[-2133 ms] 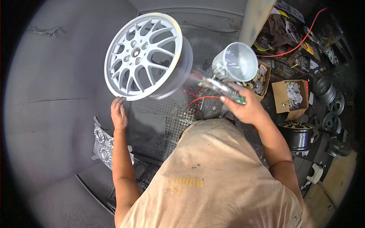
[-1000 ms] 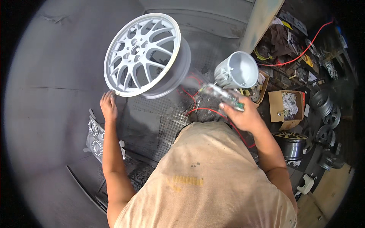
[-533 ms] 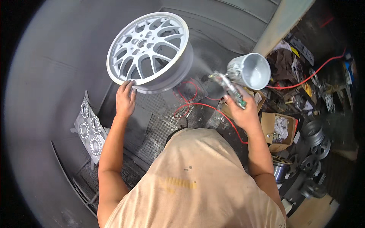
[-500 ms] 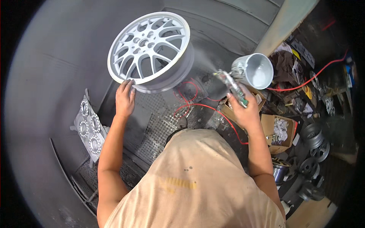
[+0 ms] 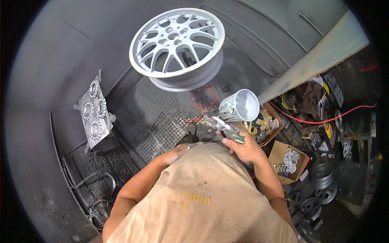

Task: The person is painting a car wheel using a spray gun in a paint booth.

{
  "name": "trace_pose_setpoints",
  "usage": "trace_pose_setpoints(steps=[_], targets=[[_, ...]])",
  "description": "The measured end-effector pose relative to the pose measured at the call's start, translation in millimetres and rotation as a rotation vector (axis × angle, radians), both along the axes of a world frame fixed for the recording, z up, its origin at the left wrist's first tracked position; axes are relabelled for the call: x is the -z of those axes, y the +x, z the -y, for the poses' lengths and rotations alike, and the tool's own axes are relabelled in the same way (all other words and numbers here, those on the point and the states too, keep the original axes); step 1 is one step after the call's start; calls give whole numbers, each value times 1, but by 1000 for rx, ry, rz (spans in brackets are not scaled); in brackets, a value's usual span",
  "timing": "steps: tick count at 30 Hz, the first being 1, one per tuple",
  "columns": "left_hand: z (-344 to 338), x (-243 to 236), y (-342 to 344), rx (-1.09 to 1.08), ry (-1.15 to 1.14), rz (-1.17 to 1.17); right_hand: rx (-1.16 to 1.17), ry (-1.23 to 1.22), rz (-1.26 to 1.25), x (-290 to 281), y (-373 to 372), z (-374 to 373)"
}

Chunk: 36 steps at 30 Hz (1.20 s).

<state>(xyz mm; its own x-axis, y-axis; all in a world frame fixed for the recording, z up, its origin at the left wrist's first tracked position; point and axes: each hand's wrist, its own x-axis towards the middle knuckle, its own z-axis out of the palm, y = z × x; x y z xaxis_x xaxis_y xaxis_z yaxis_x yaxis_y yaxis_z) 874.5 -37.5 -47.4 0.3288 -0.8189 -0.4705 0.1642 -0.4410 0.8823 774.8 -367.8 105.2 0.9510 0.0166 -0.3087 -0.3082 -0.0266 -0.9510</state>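
My right hand [image 5: 243, 148] is wrapped round a paint spray gun [image 5: 230, 130], its body smeared with white and green. The paint cup [image 5: 246, 106] on the gun is whitish and points away from me, its round end showing. Ahead stands a pale white alloy wheel [image 5: 173, 36] with many Y-shaped spokes, tilted face up; no hand touches it. What holds the wheel up is hidden. My left hand [image 5: 175, 155] lies against the front of my beige shirt [image 5: 202, 182], fingers stretched out and partly covered by its edge, apparently holding nothing.
A sheet [image 5: 96, 115] with several ring-shaped parts leans at the left. A red hose [image 5: 208, 97] loops over the textured floor. At the right are cardboard boxes [image 5: 279, 156] with scraps and several bare wheels [image 5: 311, 208]. Grey walls [image 5: 40, 101] surround the space.
My left hand has left the wheel's rim and come back to my shirt. The spray gun has moved down and toward me; its spray mist no longer shows. The view has shifted.
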Motion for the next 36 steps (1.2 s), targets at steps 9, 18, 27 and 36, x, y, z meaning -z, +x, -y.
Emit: trace_pose_setpoints(steps=[9,18,27,36], targets=[[-26,27,29,30,202,94,52,-121,-134,-21,26,12],[-25,80,116,-13,401,173,110,-92,-104,-94,90,-5],[-23,120,255,-867,132,-453,-73,-124,-106,-153,239,-56],[-34,91,461,-1102,-131,-341,159,-317,159,-147,367,-64]])
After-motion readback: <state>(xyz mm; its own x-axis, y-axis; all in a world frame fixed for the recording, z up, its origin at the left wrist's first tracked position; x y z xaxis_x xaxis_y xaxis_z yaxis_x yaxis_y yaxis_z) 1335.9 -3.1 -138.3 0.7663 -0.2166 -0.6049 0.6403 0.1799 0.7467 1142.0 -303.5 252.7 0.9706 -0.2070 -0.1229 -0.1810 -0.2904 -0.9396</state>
